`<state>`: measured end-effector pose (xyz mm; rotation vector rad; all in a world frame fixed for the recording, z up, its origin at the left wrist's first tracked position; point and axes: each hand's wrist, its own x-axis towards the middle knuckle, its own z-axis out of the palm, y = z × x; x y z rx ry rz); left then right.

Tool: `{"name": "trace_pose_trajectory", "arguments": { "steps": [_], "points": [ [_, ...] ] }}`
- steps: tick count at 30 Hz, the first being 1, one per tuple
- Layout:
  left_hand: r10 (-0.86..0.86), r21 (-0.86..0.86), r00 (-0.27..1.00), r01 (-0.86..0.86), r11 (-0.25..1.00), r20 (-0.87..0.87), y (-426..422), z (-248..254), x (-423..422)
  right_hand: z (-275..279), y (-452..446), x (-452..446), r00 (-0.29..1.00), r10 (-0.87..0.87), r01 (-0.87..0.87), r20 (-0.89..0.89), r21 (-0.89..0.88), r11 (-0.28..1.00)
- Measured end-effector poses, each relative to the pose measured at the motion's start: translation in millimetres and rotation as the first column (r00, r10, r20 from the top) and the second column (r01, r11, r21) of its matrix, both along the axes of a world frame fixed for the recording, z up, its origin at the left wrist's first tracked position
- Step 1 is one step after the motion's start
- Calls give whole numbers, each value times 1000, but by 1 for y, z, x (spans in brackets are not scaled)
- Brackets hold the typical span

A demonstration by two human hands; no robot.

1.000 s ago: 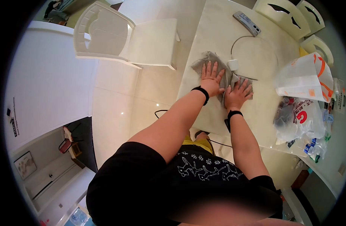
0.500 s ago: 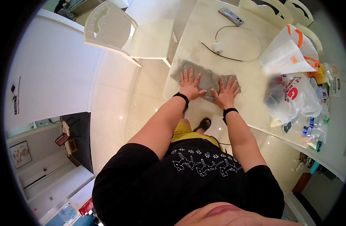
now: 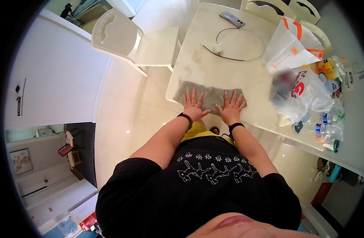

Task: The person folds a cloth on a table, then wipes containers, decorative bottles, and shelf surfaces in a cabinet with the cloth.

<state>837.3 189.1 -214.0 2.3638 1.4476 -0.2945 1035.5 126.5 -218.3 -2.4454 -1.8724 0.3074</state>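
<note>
Pressing down: left hand and right hand, palms down, fingers spread flat; neither is closed around anything.
Cloth: grey, soft-looking fabric cloth, spread into a rough rectangle under both hands, lying along the near edge of the pale cream, smooth-topped table, towards its near left corner.
Cloth, done: judged laid out flat, with both hands bearing on it.
Cloth, left: not lifted off or put away; work judged under way, not complete. What share of the tabletop is finished cannot be told.
Bags, right side: translucent plastic bag with red lettering, with clear plastic bottles with blue caps just beside it; farther back, a white carrier bag with orange handles. All stand apart from the cloth.
Charger: small white block charger with a thin dark cable, beyond the cloth and not touching it. A faint brownish mark appears near the cable's left end; nature not determinable.
Phone: silver-grey slab phone, flat near the far end.
Chairs: one cream, solid-seated chair beside the left edge; others at the far right.
</note>
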Motion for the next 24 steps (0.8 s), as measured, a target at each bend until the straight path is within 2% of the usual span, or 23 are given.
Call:
{"name": "trace_pose_trajectory", "arguments": {
  "steps": [2,4,5,10,14,19,24],
  "points": [
    [-12,-16,999,12,1000,-30,2,3,1,3,1,-1,1000,8,-8,-11,-27,1000],
    [-2,-158,999,-6,987,-49,8,15,5,2,3,0,1000,4,-4,-13,-46,999],
    [1,-162,999,-9,987,-50,13,20,8,1,5,0,1000,3,-4,-23,-66,998],
    [-40,-381,973,-51,923,-228,51,49,25,10,27,3,996,-13,3,-84,-121,993],
    [-41,-413,965,-72,908,-258,70,48,36,27,53,9,979,-35,-13,-203,-231,973],
    [20,-427,963,-138,894,-269,94,41,49,27,88,14,980,-40,-21,-194,-303,953],
    [2,-427,967,-115,897,-254,117,41,57,33,116,19,972,-43,-41,-229,-350,936]
  ]
}}
